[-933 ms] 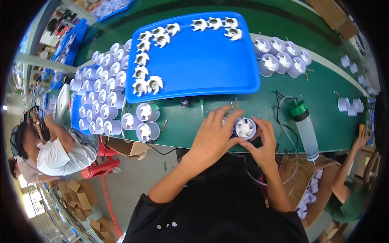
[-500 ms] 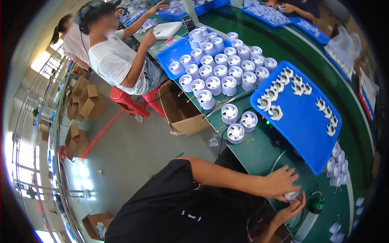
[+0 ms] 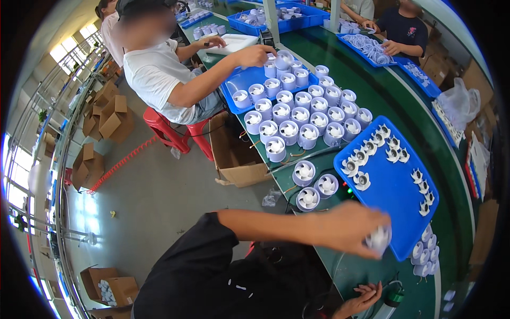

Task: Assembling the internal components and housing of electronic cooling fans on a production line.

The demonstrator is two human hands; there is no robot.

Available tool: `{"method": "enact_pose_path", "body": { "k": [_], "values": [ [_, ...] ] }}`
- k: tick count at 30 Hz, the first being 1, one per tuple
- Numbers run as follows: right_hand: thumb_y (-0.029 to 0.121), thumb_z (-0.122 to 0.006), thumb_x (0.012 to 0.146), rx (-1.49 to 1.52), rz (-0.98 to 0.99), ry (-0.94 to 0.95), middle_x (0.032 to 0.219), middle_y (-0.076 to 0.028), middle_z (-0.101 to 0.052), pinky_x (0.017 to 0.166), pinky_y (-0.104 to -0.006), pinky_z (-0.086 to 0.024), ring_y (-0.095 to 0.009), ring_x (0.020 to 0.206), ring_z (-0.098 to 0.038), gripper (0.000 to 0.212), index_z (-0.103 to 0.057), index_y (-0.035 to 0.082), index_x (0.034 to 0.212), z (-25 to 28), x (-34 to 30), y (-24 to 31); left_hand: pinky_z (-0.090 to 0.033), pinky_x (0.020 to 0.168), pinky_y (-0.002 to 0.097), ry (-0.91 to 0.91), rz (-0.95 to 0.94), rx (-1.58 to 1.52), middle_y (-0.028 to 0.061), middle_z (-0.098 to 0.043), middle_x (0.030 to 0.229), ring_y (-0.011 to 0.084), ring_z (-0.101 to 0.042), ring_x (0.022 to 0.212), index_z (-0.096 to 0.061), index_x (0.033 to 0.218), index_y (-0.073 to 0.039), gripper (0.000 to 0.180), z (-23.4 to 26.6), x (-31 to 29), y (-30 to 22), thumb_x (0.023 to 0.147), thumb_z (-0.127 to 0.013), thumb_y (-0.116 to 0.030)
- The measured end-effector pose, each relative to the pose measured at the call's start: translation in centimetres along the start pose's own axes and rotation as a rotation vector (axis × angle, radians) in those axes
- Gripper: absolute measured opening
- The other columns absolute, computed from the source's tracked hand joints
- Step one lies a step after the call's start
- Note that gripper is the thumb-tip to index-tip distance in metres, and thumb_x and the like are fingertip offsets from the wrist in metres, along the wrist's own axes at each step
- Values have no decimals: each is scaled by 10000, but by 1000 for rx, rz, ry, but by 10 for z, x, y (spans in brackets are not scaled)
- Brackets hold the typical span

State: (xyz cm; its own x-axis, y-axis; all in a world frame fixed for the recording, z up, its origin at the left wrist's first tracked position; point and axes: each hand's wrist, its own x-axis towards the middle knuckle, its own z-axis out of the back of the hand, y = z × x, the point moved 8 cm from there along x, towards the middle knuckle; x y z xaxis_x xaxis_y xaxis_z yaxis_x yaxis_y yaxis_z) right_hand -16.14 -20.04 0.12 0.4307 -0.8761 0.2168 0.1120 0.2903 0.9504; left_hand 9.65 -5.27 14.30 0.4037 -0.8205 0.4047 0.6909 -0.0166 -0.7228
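Note:
My left hand (image 3: 353,228) is closed around a small white fan (image 3: 379,240), blurred by motion, just off the near edge of the blue tray (image 3: 393,199). White fan impellers (image 3: 362,181) lie in rows in that tray. Lower down, my right hand (image 3: 364,299) is empty, its fingers loosely curled and apart, beside a clear tube tool with a green collar (image 3: 394,297). Left of the tray, three lilac-housed fans (image 3: 308,198) stand upright on the green bench (image 3: 340,266).
Many more fans (image 3: 300,116) crowd the bench beyond, some in another blue tray (image 3: 239,80). A co-worker in a white shirt (image 3: 154,80) reaches over them from a red stool (image 3: 159,127). Stacked white cylinders (image 3: 425,252) stand right of my tray. An open carton (image 3: 239,154) is below the bench edge.
My left hand has lifted the fan away from my right hand, up toward the tray. My right hand has let go. The co-worker's hand has reached to the fans, and the view has shifted.

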Motion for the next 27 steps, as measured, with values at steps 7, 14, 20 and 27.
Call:
{"method": "enact_pose_path", "body": {
  "k": [7,14,20,27],
  "values": [
    [327,-464,1052,-213,142,-39,834,-164,-638,531,-337,-502,-209,620,-583,412,-579,-43,1194,-8,0,26,-543,779,440,-295,398,717,209,-695,972,358,-690,895,-623,1134,-29,634,238,-6,93,753,-776,-512],
    [356,-501,1035,-301,169,-81,849,-167,-655,547,-331,-518,-224,625,-601,442,-609,-56,1153,-12,-1,34,-523,845,423,-327,326,810,226,-685,1011,359,-677,969,-630,1105,-7,557,302,-26,124,786,-767,-442],
    [359,-542,1018,-356,137,-72,852,-160,-669,571,-339,-511,-231,647,-612,439,-625,-57,1131,-10,-2,29,-542,732,373,-452,545,870,210,-701,956,290,-701,842,-617,1141,37,648,349,-49,117,803,-750,-499],
    [328,-548,1015,-442,189,-90,818,-150,-661,584,-350,-500,-233,635,-607,392,-667,-41,1069,-15,1,48,-519,849,452,-372,239,982,266,-684,1005,403,-674,966,-646,1127,22,668,324,-33,92,776,-737,-538]
  ]
}}
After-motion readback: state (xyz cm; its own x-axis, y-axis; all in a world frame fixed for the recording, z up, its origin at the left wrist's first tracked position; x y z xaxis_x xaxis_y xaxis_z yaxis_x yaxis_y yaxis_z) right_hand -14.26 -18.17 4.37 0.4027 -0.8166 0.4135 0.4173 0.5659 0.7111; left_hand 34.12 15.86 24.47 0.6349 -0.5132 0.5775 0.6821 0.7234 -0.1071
